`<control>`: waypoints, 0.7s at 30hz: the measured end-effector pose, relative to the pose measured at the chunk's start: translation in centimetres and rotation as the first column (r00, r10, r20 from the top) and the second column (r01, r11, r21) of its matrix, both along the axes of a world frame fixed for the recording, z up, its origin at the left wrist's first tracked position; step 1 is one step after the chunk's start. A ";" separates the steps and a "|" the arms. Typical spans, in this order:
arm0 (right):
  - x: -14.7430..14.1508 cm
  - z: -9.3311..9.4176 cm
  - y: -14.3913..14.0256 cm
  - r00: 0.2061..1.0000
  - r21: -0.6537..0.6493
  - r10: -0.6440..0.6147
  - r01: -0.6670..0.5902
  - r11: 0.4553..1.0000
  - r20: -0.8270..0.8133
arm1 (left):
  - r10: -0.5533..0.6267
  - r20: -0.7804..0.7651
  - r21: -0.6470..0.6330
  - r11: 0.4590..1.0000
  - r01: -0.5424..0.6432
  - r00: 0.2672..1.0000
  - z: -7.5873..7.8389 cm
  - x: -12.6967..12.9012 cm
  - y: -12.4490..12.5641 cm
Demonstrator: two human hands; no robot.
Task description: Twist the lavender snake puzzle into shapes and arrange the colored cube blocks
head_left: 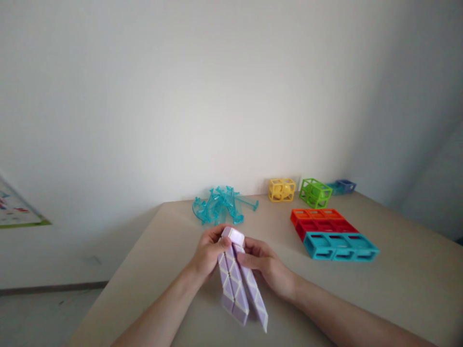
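A lilac and white snake puzzle (232, 278), made of triangular segments, is held above the near part of the table. Its strips hang down toward me, two side by side on the left and one splayed off to the right. Near the top, my left hand (210, 250) grips the left strips, thumb on the front face. My right hand (266, 264) pinches the separate right strip between thumb and fingers. A blocky end piece sits at the top between both hands. The fingers behind the puzzle are partly hidden.
A heap of translucent teal plastic pieces (220, 205) lies at the table's back edge. Right of it stand a yellow cube frame (281, 190), a green one (315, 193) and a blue one (346, 186). Joined orange, red and teal frames (342, 246) lie flat nearer me.
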State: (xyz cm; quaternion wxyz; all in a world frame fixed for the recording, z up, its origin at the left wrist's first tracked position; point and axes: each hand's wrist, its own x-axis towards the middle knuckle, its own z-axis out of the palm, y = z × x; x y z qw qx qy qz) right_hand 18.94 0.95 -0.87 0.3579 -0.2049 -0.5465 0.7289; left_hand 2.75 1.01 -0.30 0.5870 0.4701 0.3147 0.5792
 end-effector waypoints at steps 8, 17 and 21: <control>0.5 0.3 -0.2 0.996 0.062 0.068 -0.065 0.996 -0.063 | -0.213 0.170 -0.096 0.968 0.231 0.962 0.2 0.1 -0.5; 0.8 0.4 0.3 0.995 0.257 0.098 -0.101 0.961 0.026 | -0.250 0.222 -0.122 0.952 0.282 0.942 0.4 -0.3 -0.3; 1.1 -0.1 0.3 0.987 0.337 -0.086 0.035 0.941 0.138 | -0.144 0.195 -0.110 0.980 0.168 0.970 0.6 0.1 -0.2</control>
